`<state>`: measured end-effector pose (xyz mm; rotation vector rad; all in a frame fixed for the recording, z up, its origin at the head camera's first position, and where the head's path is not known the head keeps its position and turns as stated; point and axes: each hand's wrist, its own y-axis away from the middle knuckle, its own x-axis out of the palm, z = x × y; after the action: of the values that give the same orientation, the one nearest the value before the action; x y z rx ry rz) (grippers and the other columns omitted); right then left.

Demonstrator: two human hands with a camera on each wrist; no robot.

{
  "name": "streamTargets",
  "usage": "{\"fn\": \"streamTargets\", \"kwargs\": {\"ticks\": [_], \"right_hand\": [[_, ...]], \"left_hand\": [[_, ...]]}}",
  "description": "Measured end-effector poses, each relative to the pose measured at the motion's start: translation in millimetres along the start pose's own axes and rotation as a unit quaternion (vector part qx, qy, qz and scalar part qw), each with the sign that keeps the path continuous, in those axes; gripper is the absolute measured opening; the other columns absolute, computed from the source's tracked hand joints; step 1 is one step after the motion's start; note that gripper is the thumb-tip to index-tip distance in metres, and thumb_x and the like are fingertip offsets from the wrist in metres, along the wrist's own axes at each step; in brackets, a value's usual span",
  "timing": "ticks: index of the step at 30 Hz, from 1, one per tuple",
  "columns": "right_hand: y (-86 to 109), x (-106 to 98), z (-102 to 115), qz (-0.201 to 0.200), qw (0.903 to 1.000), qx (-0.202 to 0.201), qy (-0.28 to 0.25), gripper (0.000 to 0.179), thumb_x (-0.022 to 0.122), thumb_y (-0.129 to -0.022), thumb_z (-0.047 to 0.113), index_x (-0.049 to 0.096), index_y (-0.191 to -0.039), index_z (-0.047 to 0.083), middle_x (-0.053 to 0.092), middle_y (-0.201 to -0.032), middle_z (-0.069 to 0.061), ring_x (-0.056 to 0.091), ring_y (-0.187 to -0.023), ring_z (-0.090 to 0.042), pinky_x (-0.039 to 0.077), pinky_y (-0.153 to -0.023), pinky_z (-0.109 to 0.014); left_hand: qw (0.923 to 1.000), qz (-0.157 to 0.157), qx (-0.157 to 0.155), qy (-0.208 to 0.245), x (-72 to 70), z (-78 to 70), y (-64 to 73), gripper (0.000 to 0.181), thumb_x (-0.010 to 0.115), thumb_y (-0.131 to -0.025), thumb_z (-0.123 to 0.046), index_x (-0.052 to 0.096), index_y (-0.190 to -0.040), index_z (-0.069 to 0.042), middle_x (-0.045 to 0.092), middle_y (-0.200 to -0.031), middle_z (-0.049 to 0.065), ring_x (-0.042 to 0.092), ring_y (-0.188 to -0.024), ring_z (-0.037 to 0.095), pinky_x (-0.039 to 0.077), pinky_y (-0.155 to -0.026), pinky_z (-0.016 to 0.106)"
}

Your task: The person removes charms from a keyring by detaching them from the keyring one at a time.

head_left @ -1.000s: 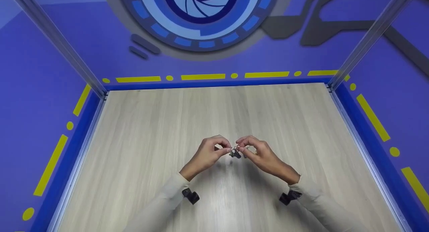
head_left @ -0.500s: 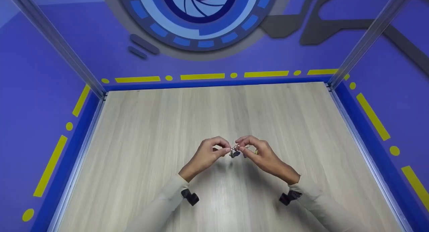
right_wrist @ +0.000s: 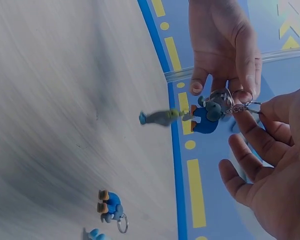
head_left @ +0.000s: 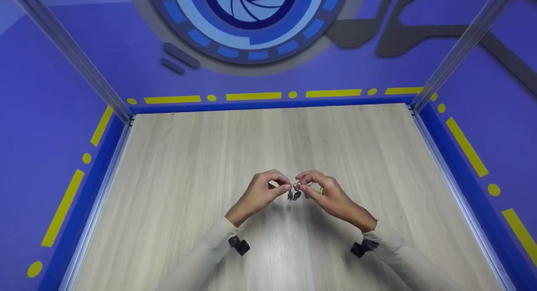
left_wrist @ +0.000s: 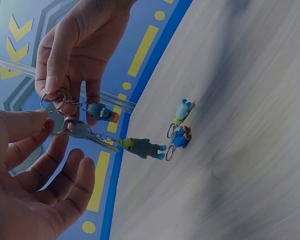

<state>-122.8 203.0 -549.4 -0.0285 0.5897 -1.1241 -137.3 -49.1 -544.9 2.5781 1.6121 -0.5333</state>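
My left hand point(head_left: 262, 192) pinches a metal ring between thumb and fingertips, close to my right hand point(head_left: 331, 196). My right hand pinches a split ring whose short chain bears an elephant figure point(right_wrist: 206, 117) in blue. A key point(left_wrist: 92, 136) and a grey figure with a green head point(left_wrist: 142, 148) hang at the joined rings, between the hands. Fingers hide part of the rings, so how they link cannot be told. In the head view the elephant charm point(head_left: 297, 195) and the grey charm point(head_left: 290, 195) dangle side by side above the table.
Two more keychain figures lie on the wooden table point(head_left: 268, 144): a blue elephant keychain point(right_wrist: 111, 204) and a light blue one with a green head point(left_wrist: 183, 111). Blue panels point(head_left: 251, 83) and metal posts border the table.
The dangling charms have swung apart and now hang as two separate shapes. Both hands keep nearly the same place, with slight finger shifts at the rings.
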Motion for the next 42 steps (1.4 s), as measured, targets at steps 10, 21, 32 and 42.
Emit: {"fn": "streamTargets", "kwargs": {"ticks": [10, 21, 32, 42], "right_hand": [[0.6, 0.3, -2.1, 0.001, 1.0000, -0.003, 0.008, 0.006, 0.070, -0.108, 0.007, 0.072, -0.102, 0.008, 0.076, -0.126, -0.008, 0.076, -0.104, -0.030, 0.058, -0.089, -0.028], [-0.5, 3.6, -8.8, -0.017, 0.9907, -0.111, 0.077, 0.012, 0.073, -0.102, -0.006, 0.071, -0.105, 0.005, 0.075, -0.122, -0.010, 0.074, -0.089, -0.023, 0.062, -0.081, -0.034], [-3.4, 3.6, -13.4, -0.024, 0.9769, -0.178, 0.117, 0.008, 0.069, -0.110, 0.009, 0.070, -0.106, 0.002, 0.074, -0.120, -0.011, 0.074, -0.106, -0.035, 0.062, -0.083, -0.042], [-3.8, 6.5, -15.4, -0.020, 0.9776, -0.167, 0.126, 0.008, 0.073, -0.103, -0.004, 0.070, -0.105, 0.003, 0.074, -0.120, -0.014, 0.073, -0.106, -0.035, 0.062, -0.079, -0.048]], "left_hand": [[0.9994, -0.010, 0.023, -0.022, 0.0, 0.4, 0.3, 0.011, 0.078, -0.104, -0.015, 0.082, -0.103, -0.005, 0.078, -0.103, -0.001, 0.071, -0.096, 0.015, 0.062, -0.085, 0.044], [0.9996, -0.021, 0.016, -0.003, -1.2, 3.3, 3.2, 0.008, 0.079, -0.103, -0.012, 0.083, -0.103, -0.006, 0.079, -0.102, -0.001, 0.070, -0.094, 0.012, 0.060, -0.083, 0.038], [0.9993, -0.028, 0.020, 0.013, -0.7, 7.1, 4.6, 0.007, 0.079, -0.103, -0.012, 0.083, -0.102, -0.007, 0.079, -0.103, 0.003, 0.070, -0.095, 0.012, 0.059, -0.083, 0.032], [0.9986, -0.041, 0.011, 0.031, 2.0, 10.9, 8.0, 0.006, 0.079, -0.103, -0.011, 0.084, -0.101, -0.008, 0.079, -0.101, 0.001, 0.070, -0.094, 0.014, 0.059, -0.082, 0.033]]}}
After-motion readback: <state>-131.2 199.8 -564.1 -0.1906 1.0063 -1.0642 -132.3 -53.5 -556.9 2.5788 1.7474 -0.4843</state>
